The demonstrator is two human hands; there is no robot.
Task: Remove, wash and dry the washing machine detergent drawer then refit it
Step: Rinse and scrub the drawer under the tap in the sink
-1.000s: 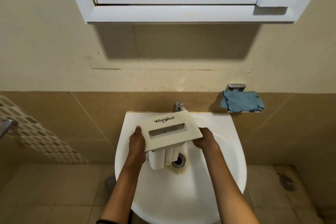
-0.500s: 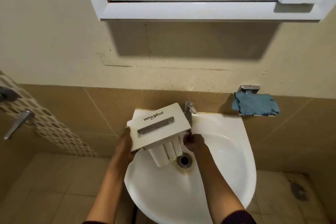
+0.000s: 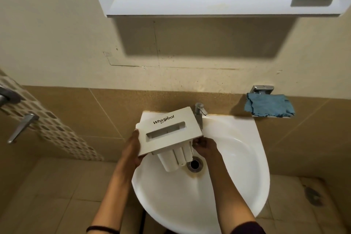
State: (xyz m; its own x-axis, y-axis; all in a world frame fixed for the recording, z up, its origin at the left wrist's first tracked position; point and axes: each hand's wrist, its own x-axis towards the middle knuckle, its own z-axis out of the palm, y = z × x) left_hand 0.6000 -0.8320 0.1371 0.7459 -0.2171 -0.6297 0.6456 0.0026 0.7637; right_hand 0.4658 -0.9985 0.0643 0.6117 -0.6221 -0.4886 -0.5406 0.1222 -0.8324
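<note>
The white detergent drawer, marked Whirlpool on its front panel, hangs tilted over the left of the white sink, its compartments pointing down toward the drain. My left hand grips the panel's left edge. My right hand is under the panel's right lower corner, fingers curled against the drawer body; its grip is partly hidden. The chrome tap stands just behind the panel's right corner. I see no water running.
A blue cloth lies on a small wall shelf right of the sink. A white-framed mirror cabinet hangs above. A metal door handle is at the far left. Tiled floor surrounds the sink.
The drawer has shifted left and tilted more. My right hand left the panel's right edge and moved under its lower right corner. The camera has turned to the left.
</note>
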